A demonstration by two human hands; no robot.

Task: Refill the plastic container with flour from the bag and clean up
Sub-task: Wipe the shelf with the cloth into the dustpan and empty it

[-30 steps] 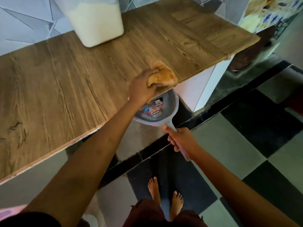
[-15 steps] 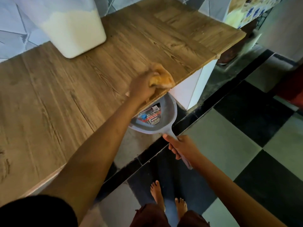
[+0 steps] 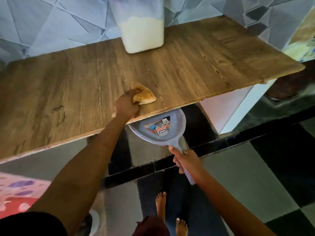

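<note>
Taking the wooden desk (image 3: pixel 68 92) as my landmark and going from its left end rightward: below the desk's left front edge, a patterned pink and red cloth (image 3: pixel 15 193) shows at the floor's corner. Near the middle of the desk's front edge my left hand (image 3: pixel 127 106) presses down on the desk top, its grip closed around a crumpled yellow-orange rag (image 3: pixel 144 96), which lies flat against the wood just in from the edge. Behind that, at the back of the desk against the pale tiled wall (image 3: pixel 51 26), stands the plastic container (image 3: pixel 141 26), upright, with white flour filling its lower part and clear wall above. Directly under the desk's front edge, just right of my left hand, I hold a grey dustpan (image 3: pixel 156 130) with its mouth tucked beneath the overhang; a printed label sits inside the pan. My right hand (image 3: pixel 186 161) has its grip wrapped tight around the dustpan's handle, which sticks out past my palm toward me. Below the desk, the checkered floor (image 3: pixel 255 167) of dark and pale tiles spreads right, and my bare feet (image 3: pixel 161 203) stand on it in front of the desk.
</note>
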